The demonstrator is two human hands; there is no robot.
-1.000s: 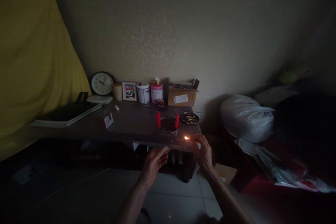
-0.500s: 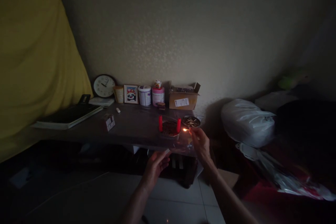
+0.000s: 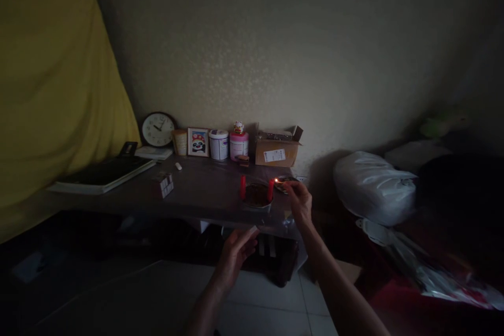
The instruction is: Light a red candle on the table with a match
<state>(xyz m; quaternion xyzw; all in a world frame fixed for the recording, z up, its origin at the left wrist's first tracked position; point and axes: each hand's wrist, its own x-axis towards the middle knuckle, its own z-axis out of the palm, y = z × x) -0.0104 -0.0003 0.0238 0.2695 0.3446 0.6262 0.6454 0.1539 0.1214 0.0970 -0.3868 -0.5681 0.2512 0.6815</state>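
Observation:
Two red candles stand upright, the left candle [image 3: 243, 188] and the right candle [image 3: 270, 190], at opposite sides of a round dish [image 3: 256, 207] with dark contents. My right hand [image 3: 301, 200] pinches a burning match [image 3: 279, 181]; its small flame is beside the top of the right candle. No flame shows on either candle. Lower down, in front of the table edge, my left hand [image 3: 235, 248] is closed around a small pale object that looks like a matchbox [image 3: 252, 231], mostly hidden by the fingers. A second round dish [image 3: 281, 187] sits partly behind my right hand.
Along the wall on the table [image 3: 205, 194] stand a clock [image 3: 158, 129], a framed panda picture [image 3: 198, 142], a white tin [image 3: 219, 145], a pink tin [image 3: 238, 147] and an open carton [image 3: 277, 155]. A small patterned box [image 3: 166, 186] lies left; a white bag [image 3: 374, 186] is right.
My right hand has raised the match and brought its flame from below to the top of the right candle. The flame looks smaller. My left hand has barely moved.

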